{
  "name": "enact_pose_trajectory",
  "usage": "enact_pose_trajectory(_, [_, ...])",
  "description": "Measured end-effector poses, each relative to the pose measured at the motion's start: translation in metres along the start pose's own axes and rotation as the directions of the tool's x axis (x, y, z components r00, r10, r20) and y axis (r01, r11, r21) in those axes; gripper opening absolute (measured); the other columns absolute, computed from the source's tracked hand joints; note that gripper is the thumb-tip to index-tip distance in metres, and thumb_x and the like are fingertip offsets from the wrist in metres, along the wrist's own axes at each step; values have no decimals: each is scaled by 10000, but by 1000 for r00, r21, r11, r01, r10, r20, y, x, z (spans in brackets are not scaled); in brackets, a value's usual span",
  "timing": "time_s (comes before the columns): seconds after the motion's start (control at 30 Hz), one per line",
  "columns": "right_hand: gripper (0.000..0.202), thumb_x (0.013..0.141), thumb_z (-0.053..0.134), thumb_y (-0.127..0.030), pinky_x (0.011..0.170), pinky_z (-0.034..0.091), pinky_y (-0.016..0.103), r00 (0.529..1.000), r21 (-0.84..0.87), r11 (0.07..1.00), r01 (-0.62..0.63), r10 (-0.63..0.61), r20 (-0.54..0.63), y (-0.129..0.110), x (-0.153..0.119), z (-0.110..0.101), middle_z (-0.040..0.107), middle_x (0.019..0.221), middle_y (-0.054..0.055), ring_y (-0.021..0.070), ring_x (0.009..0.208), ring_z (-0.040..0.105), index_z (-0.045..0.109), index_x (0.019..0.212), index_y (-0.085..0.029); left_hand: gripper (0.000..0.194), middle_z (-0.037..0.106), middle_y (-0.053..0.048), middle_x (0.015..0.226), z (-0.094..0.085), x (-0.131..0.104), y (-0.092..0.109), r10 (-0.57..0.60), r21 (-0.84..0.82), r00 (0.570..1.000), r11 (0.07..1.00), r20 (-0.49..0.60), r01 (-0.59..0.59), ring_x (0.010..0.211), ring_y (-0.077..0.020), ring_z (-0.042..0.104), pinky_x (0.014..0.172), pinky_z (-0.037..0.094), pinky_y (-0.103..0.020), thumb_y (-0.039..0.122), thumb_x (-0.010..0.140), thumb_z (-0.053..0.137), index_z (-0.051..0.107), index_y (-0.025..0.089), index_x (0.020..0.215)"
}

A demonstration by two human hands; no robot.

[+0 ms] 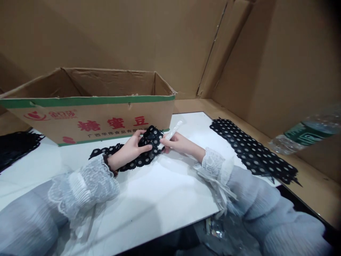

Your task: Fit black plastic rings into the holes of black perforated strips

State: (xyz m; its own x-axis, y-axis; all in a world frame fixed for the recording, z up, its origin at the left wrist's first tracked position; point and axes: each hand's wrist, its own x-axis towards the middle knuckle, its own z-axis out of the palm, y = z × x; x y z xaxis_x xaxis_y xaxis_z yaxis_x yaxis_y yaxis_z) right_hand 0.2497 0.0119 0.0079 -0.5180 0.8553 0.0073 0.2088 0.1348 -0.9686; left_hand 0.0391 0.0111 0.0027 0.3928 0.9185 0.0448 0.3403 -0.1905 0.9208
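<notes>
My left hand (130, 151) is closed on one end of a black fabric strip (138, 161) with pale round dots. The end is lifted and bunched between thumb and fingers, while the rest trails left over the white tabletop (160, 192). Close beside it, my right hand (179, 143) pinches a slim whitish stick-like tool (174, 128), whose lower tip meets the dotted fabric. Its exact kind is not clear, as the fingers cover part of it. Both hands are near the middle of the table, just in front of a cardboard box.
An open cardboard box (119, 108) with red lettering stands behind the hands. Another dotted black piece (250, 147) lies along the right edge. A dark fringed pile (16, 145) sits at the left. A plastic bottle (306, 133) is at far right, and cardboard walls surround the table.
</notes>
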Motion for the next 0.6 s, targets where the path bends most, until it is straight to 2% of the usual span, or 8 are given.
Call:
enact_pose_trajectory(0.13, [367,744,610,-477,556,499,238,996,46,997,63,-60,-72,0,3,2,470,625,-33,97,574,573,445,650,-164,694,487,-91,1286,-2,1,3,34,121,997,992,71,-42,1200,-279,453,989,379,-395,430,676,696,354,197,1233])
enact_pose_trajectory(0.23, [354,747,605,-477,579,511,256,989,67,993,93,-85,-117,0,4,4,505,647,-21,100,585,570,458,667,-165,715,496,-89,1288,-2,1,6,30,141,994,989,104,-44,1195,-278,461,993,374,-391,415,651,719,373,192,1235])
enact_pose_trajectory(0.43, [319,793,564,-458,564,459,239,987,-4,995,103,-102,-121,-3,1,9,567,606,-2,119,600,584,485,694,-165,602,585,-86,1177,-2,4,8,-17,-23,992,1000,122,19,1061,-251,561,900,431,-377,324,680,694,436,176,1203])
enact_pose_trajectory(0.6, [311,800,552,-449,582,461,243,984,60,993,104,-94,-150,1,3,8,568,602,-7,130,621,615,468,687,-172,622,596,-98,1161,-2,4,6,-32,-161,992,986,125,52,1052,-259,565,880,439,-388,315,659,712,460,160,1205])
